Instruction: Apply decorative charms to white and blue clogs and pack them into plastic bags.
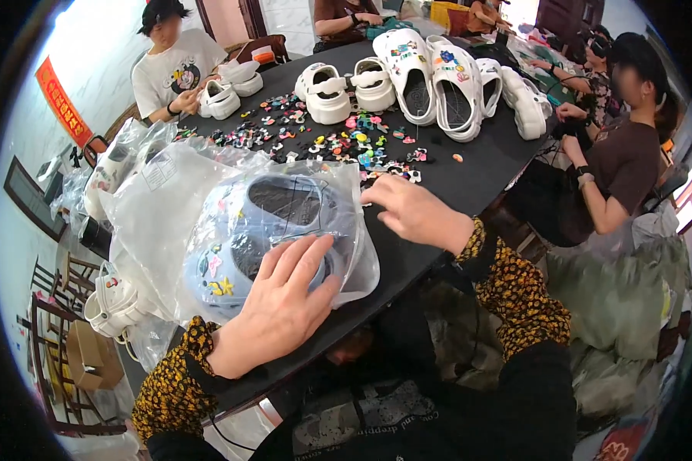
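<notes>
In front of me a pair of light-blue clogs [221,211] with small coloured charms lies inside a clear plastic bag [142,219] on the black table. My left hand [278,298] rests on the bag over the nearer clog, its fingers stretched out and slightly apart. At the bag's right edge is my right hand [421,211], with the fingers bent and the fingertips pinching the plastic. The film partly blurs the clogs, and my left hand covers part of the nearer one.
Loose colourful shoe charms [284,127] are scattered across the table [438,173]. Several white clogs [457,88] stand at the far side. Bagged white shoes [109,178] and a white clog [119,303] are at the left. Other people [178,61] sit around the table.
</notes>
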`<action>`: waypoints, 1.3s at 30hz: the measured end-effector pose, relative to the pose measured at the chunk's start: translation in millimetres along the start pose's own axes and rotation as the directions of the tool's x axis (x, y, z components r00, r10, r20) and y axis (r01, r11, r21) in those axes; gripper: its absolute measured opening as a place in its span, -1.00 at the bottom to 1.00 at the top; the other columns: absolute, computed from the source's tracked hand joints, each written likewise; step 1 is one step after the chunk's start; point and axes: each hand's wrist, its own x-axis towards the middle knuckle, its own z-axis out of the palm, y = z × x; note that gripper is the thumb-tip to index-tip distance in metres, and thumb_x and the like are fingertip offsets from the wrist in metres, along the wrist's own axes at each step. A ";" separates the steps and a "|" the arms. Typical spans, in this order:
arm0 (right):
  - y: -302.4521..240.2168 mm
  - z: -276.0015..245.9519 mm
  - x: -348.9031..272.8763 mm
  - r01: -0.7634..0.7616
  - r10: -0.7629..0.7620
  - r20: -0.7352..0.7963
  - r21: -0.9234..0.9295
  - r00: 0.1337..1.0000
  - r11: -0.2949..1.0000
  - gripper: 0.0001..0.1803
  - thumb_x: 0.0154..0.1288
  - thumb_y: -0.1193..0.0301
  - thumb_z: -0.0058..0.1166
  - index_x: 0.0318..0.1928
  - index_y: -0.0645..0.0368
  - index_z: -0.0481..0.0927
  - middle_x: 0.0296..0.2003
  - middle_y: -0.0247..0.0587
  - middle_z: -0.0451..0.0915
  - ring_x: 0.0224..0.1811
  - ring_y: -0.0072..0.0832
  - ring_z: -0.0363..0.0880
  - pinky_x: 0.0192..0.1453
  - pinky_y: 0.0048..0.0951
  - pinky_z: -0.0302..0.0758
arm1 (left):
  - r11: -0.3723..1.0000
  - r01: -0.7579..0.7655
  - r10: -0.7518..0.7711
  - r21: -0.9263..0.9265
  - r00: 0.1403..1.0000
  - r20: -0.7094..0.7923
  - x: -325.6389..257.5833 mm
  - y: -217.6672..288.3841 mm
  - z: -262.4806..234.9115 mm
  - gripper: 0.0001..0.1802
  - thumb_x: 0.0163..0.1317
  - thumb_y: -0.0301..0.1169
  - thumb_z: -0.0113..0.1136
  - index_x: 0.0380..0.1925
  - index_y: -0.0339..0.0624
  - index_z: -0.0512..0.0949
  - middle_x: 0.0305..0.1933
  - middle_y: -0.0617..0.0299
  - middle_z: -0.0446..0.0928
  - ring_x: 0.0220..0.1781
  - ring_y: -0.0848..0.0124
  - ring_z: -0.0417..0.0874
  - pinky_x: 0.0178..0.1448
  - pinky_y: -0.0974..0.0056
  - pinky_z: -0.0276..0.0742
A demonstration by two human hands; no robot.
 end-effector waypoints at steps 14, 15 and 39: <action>15.5 26.6 8.7 0.237 -0.276 -0.128 -0.259 0.953 0.936 -0.88 0.09 0.44 0.09 -0.35 0.12 0.45 -0.30 -0.25 0.46 -0.16 -0.29 0.47 -0.07 -0.31 0.39 | 0.995 0.011 -0.020 -0.104 0.996 -0.082 -25.5 15.6 2.6 -0.80 -0.18 -0.49 0.26 -0.50 -0.22 0.47 -0.30 0.13 0.37 -0.21 0.18 0.45 -0.08 0.10 0.37; 19.9 24.6 9.4 0.240 -0.280 -0.126 -0.262 0.952 0.935 -0.88 0.09 0.44 0.09 -0.35 0.12 0.45 -0.30 -0.25 0.46 -0.16 -0.29 0.47 -0.07 -0.31 0.39 | 0.992 0.010 -0.021 -0.126 0.996 -0.082 -26.5 15.9 3.1 -0.81 -0.19 -0.50 0.26 -0.51 -0.22 0.47 -0.33 0.15 0.36 -0.24 0.19 0.44 -0.10 0.11 0.37; 22.4 -10.3 14.2 -0.141 0.141 -0.012 -0.160 0.990 0.977 -0.91 0.10 0.51 0.11 -0.38 0.24 0.49 -0.39 -0.15 0.50 -0.26 -0.19 0.50 -0.12 -0.28 0.42 | 0.953 0.105 -0.135 -0.283 0.987 -0.088 -32.9 23.1 5.8 -0.80 0.00 -0.43 0.29 -0.55 -0.21 0.42 -0.45 0.17 0.38 -0.38 0.24 0.42 -0.26 0.21 0.32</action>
